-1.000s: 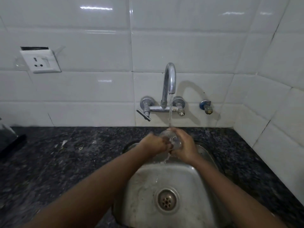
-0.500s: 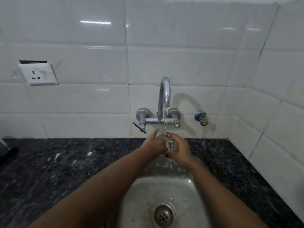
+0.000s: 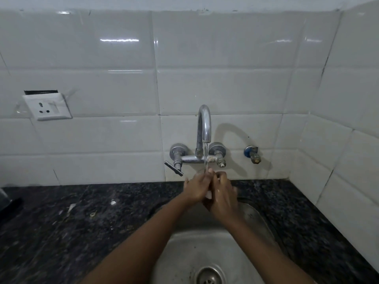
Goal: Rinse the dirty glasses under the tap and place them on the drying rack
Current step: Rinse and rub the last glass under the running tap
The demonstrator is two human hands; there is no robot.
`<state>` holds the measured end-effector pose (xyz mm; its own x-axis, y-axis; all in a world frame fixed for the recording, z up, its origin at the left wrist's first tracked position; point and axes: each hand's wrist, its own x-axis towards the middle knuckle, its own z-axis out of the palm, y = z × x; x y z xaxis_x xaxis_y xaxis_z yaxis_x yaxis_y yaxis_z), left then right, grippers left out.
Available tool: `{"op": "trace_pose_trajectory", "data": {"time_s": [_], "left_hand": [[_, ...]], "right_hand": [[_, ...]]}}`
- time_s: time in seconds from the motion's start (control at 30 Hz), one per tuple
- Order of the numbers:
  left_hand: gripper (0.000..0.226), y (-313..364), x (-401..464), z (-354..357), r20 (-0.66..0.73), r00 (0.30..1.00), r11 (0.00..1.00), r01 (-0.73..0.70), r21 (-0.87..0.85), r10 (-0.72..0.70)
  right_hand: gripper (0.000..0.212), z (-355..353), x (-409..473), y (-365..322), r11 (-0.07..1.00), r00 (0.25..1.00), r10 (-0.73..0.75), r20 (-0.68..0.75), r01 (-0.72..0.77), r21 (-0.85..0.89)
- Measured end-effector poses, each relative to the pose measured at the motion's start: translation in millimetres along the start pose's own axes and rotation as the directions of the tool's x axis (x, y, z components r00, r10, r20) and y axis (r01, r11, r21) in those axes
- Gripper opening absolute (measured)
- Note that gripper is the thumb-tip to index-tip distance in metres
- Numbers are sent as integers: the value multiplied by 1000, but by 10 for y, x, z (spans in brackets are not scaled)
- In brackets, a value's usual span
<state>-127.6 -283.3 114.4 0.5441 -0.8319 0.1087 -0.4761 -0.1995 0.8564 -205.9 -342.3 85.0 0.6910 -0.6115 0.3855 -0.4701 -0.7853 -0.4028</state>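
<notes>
Both hands clasped the glass point(image 3: 208, 194), our left hand point(image 3: 196, 188) and right hand point(image 3: 223, 194) curled round it so only a pale sliver showed between them. We held it right under the running tap point(image 3: 204, 128), above the back of the sink point(image 3: 254, 217). Rinsing looked under way, we judged; racking was not yet done, and no drying rack or other glasses showed.

The glass point(image 3: 208, 194) (a pale sliver) is nearly hidden between blurred hands.
</notes>
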Motion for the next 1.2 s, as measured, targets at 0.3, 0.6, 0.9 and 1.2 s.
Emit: {"op": "trace_pose_trajectory", "data": {"time_s": [0.3,0.6,0.9,1.2], "left_hand": [[47,-211,15,-67,-194,981,923,-70,-379,-5],[44,-83,297,-26,-207,972,956,48,-290,-111],[36,-144,157,80,-264,918,729,39,-683,-297],[45,-191,272,52,-267,920,958,266,-110,-286]], "right_hand": [[88,-185,177,139,869,905,-59,422,-162,469],[59,-357,133,91,640,826,48,562,-458,617],[83,-276,-4,188,281,779,-134,613,-563,777],[94,-7,-56,88,984,928,-6,372,-60,166]]}}
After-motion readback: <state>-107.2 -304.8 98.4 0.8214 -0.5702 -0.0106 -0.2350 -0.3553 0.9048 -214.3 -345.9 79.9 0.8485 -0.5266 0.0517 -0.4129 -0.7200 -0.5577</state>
